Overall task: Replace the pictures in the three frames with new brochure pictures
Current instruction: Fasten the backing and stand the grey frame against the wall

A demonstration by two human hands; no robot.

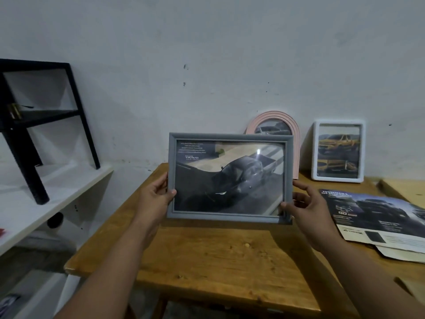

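Note:
I hold a grey rectangular frame [230, 137] upright above the wooden table [207, 261], facing me, with a dark pickup-truck picture behind its glass. My left hand [156, 195] grips its left edge, thumb on the front. My right hand [308, 208] grips the lower right corner the same way. Behind it a pink arched frame [293, 132] leans on the wall, partly hidden, showing a car picture. To its right stands a white rectangular frame [338, 124] with a yellow truck picture. Brochure sheets [377, 217] lie on the table at the right.
A white shelf unit [46, 199] stands at the left with a black rack [34, 125] on top. A second wooden surface [404, 189] adjoins the table at the far right. The grey wall [207, 54] lies close behind the frames.

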